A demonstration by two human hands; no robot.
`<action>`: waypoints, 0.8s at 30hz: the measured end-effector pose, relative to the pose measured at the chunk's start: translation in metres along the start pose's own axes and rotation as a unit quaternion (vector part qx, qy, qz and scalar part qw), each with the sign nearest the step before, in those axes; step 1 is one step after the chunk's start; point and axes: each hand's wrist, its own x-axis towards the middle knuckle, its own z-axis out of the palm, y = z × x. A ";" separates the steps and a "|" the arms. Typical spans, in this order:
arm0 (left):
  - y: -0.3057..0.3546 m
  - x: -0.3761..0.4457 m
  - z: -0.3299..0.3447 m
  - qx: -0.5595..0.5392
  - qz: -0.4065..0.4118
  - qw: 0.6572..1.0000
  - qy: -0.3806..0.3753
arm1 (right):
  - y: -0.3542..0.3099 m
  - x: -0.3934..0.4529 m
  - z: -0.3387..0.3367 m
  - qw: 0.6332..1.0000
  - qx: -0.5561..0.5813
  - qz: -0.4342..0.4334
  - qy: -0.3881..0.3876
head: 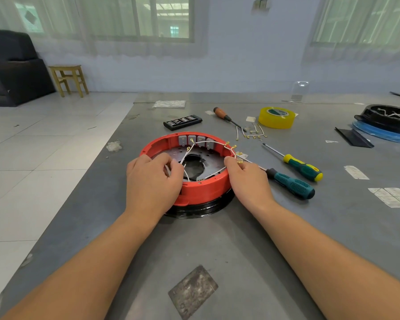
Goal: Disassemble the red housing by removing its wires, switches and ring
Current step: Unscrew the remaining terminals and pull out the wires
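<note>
The round red housing (203, 192) sits on a black ring base (208, 210) in the middle of the grey table. Several grey switches (195, 141) line its far inner wall. White wires (214, 142) with brass terminals stretch across its inside and over the right rim. My left hand (151, 181) rests on the housing's left rim, fingers pinched on wires inside it. At the right rim, my right hand (247, 179) pinches a bundle of wire ends with brass terminals (237, 155).
Two green-handled screwdrivers (293, 184) (303, 168) lie right of the housing. Behind it are loose wires (252, 132), a wooden-handled screwdriver (224, 116), a yellow tape roll (277, 117) and a black bit case (183, 122). Another black housing on a blue ring (386, 125) sits far right.
</note>
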 end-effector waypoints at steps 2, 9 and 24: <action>0.005 0.003 -0.002 -0.010 -0.027 1.000 -0.011 | 0.000 0.000 0.002 1.000 0.024 -0.014 0.012; 0.010 0.008 -0.007 0.010 -0.070 0.997 -0.043 | -0.006 -0.001 -0.001 0.988 0.082 -0.092 0.098; 0.008 0.029 -0.033 -0.024 -0.072 0.997 0.018 | -0.031 -0.004 0.000 0.936 0.351 -0.006 0.005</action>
